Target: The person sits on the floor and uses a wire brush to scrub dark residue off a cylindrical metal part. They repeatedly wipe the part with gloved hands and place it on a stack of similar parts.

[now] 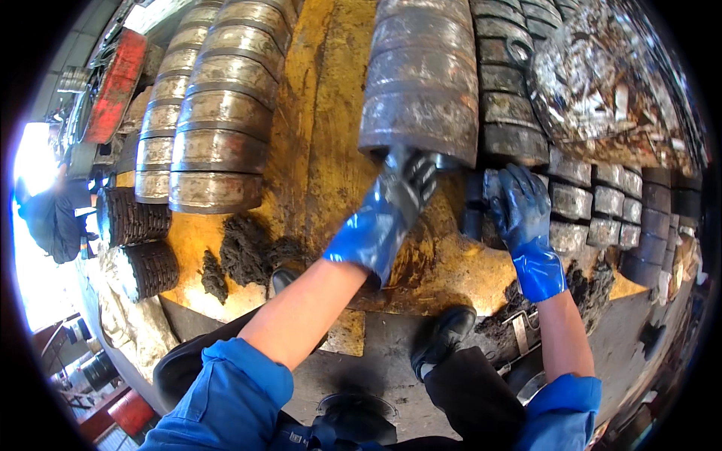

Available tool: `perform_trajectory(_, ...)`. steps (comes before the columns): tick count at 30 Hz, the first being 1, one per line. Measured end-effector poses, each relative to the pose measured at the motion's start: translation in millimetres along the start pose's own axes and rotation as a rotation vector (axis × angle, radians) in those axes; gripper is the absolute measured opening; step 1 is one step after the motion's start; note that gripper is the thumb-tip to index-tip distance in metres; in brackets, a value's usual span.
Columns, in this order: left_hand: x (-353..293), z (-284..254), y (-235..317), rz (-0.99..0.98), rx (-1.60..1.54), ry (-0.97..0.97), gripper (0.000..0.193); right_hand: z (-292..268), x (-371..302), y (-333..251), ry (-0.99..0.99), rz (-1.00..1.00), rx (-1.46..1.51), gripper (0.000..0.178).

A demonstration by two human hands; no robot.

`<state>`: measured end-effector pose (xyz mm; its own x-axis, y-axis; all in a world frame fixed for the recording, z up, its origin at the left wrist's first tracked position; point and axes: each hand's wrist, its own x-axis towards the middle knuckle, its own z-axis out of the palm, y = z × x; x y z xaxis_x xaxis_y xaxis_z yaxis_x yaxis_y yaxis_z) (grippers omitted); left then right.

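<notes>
My left hand, in a blue glove darkened with grime, reaches the near end of a row of large metal rings. Its fingers are bent at the lower rim of the closest ring; the thumb is hidden. To the right, my gloved right hand lies palm down over a row of smaller metal rings, fingers stretched out and slightly apart. The hand covers part of those rings. Both rows rest on a worn yellow surface.
Two long rows of rings lie at the left, with dark toothed cylinders nearer. Dark shavings sit in a clump. A bin of metal scraps stands far right, above more ring rows. A person is at the left edge.
</notes>
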<state>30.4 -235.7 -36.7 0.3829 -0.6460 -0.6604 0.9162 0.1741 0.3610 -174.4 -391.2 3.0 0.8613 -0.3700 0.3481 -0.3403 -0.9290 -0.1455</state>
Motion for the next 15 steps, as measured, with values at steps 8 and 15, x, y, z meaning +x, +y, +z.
perform_trajectory(8,9,54,38,0.040,-0.234,0.012,0.062,-9,-43,-13,-0.008,-0.043,0.037,0.059)
perform_trajectory(15,-9,27,14,0.080,-0.309,0.052,0.053,11,-63,-18,0.114,0.045,-0.071,0.045)
